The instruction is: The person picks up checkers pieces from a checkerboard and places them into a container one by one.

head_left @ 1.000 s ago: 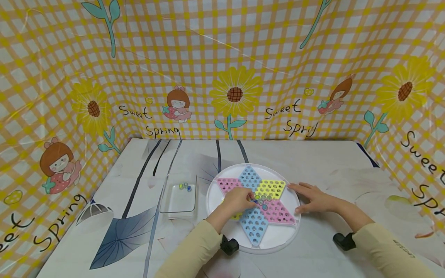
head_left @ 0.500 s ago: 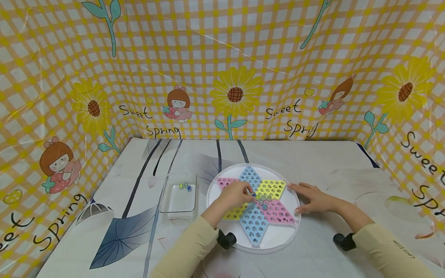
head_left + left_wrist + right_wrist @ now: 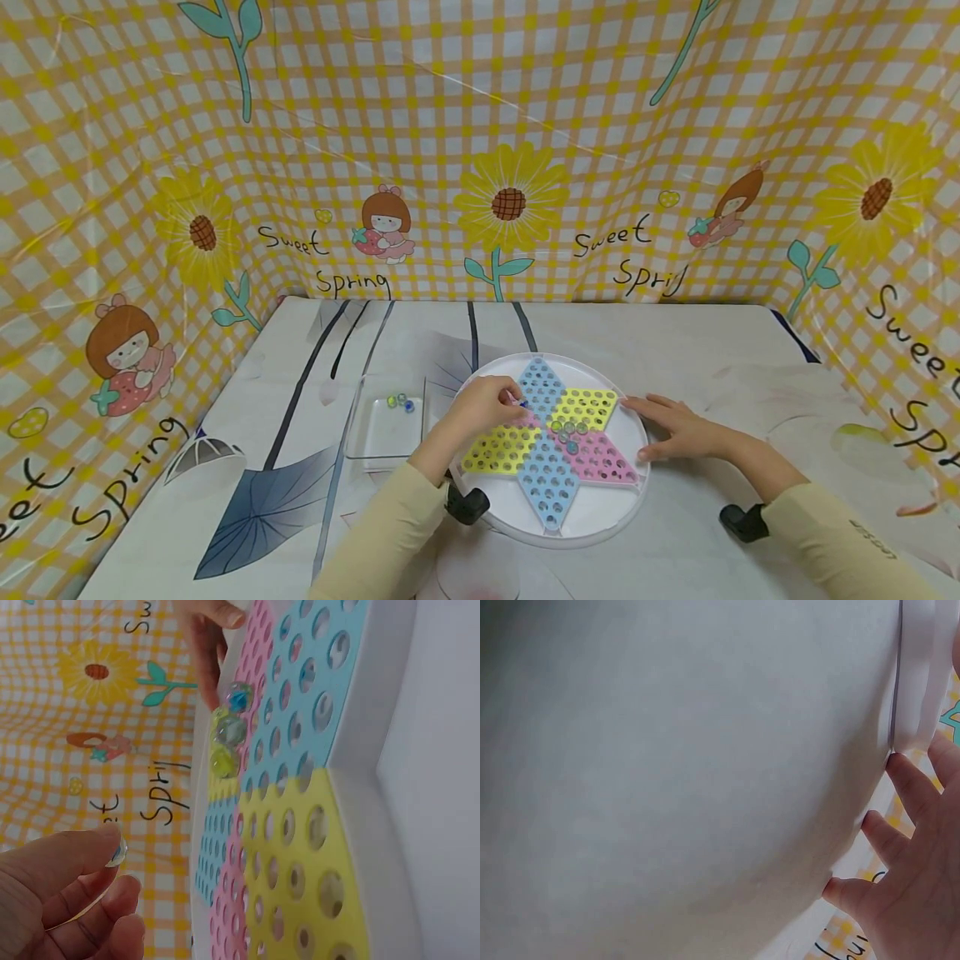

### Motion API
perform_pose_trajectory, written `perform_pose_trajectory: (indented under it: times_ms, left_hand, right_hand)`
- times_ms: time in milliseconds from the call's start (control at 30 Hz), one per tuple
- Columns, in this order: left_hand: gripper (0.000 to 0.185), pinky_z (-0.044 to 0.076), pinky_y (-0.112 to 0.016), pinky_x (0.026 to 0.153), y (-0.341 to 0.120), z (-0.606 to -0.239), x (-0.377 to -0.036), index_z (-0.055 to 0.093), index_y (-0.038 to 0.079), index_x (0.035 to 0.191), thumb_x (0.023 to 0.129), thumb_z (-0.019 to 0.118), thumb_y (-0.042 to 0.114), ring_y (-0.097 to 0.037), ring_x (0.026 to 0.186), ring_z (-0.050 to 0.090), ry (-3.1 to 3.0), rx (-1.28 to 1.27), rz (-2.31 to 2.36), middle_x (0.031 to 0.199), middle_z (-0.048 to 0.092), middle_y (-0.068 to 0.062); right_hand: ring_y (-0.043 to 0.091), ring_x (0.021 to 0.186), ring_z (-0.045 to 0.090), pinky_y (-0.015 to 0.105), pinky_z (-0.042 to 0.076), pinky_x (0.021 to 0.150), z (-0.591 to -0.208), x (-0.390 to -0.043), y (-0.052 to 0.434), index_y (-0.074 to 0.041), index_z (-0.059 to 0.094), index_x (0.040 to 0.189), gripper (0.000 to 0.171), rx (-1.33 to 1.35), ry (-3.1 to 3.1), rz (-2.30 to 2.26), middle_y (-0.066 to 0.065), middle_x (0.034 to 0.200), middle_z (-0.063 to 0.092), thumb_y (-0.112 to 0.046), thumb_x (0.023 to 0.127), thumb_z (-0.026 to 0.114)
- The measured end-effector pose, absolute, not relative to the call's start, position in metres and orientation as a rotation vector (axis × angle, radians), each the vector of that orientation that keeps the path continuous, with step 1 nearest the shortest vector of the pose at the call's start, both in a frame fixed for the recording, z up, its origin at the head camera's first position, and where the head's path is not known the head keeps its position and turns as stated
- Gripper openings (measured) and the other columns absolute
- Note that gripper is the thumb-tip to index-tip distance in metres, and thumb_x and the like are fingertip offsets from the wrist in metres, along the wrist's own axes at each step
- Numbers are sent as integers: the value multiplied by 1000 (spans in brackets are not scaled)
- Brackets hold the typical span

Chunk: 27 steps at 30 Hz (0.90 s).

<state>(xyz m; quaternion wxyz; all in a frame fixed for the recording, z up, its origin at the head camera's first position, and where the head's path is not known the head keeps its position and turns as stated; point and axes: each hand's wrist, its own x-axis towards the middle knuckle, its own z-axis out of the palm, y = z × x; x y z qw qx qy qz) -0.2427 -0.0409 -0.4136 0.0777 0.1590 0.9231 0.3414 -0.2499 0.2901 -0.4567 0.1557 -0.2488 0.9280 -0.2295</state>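
Between thumb and fingertips, my left hand (image 3: pixel 480 408) pinches a clear marble with blue in it (image 3: pixel 118 853). It is raised over the left part of a round white Chinese checkers board (image 3: pixel 600 512), which has a star of pink, yellow and light blue points full of holes. Several glass marbles (image 3: pixel 568 427) sit grouped right of the star's middle, near the yellow and pink points. My right hand (image 3: pixel 678 429) lies at the board's right rim with its fingers spread and fairly straight, some fingertips down on the table in the right wrist view.
Left of the board stands a clear rectangular box (image 3: pixel 384 446) with 3 marbles (image 3: pixel 401 402) near its far right corner. A checked yellow cloth (image 3: pixel 442 100) hangs behind and at both sides of the table (image 3: pixel 712 517), which has a printed cover.
My left hand has lifted the blue marble from the group at the board's middle and moved it left and away from me. The right hand has stayed in place.
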Motion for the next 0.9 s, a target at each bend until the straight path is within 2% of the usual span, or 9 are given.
perform_pose_trajectory:
  times_ms: [433,900]
  left_hand:
    - [19,38,-21,54,-67,-408,-244,64,7,95,81,68,20,-10,64,47,2741,466,1099,75,55,1]
    - [17,40,-23,58,-95,-401,-246,63,9,94,82,68,20,-14,70,48,2770,376,1106,79,56,-1]
  right_hand:
    - [54,126,16,71,9,94,-457,-250,290,0,34,136,81,-722,2666,-662,28,140,31,-39,74,71]
    - [55,126,16,72,9,94,-458,-250,290,-1,34,136,81,-718,2673,-657,28,140,31,-39,74,71]
